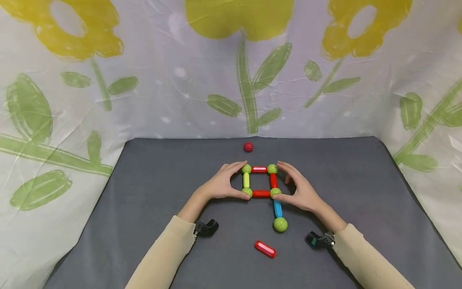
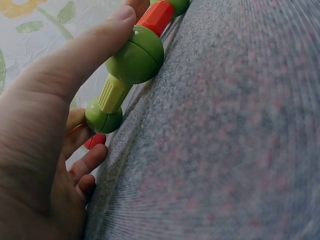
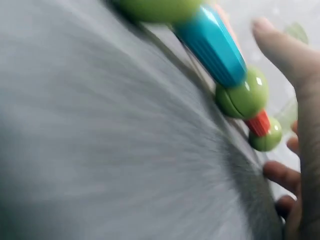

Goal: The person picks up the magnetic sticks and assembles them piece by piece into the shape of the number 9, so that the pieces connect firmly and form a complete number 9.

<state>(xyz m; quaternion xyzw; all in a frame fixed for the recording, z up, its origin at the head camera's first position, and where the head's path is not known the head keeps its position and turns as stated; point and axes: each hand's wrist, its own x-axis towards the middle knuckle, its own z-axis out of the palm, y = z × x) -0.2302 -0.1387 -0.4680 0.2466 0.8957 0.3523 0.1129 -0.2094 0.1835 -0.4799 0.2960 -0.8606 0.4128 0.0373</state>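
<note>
On the dark grey cloth lies a square of green balls joined by short rods, like a magnetic ball-and-rod building set. Three sides are red rods (image 1: 261, 193); the left side is a yellow-green rod (image 1: 246, 180). From the lower right ball a blue rod (image 1: 278, 208) runs toward the person to another green ball (image 1: 280, 224). My left hand (image 1: 221, 184) holds the left side between thumb, at the near ball (image 2: 135, 55), and fingers, at the far ball (image 2: 104, 116). Around the right side, my right hand (image 1: 302, 193) has its thumb and fingers spread, apart from the balls in the right wrist view.
A loose red ball (image 1: 248, 147) sits beyond the square near the back edge. Closer to the person, a single red rod (image 1: 265, 249) lies slantwise. A flower-printed curtain (image 1: 173, 88) stands behind and beside the grey cloth (image 1: 159, 172).
</note>
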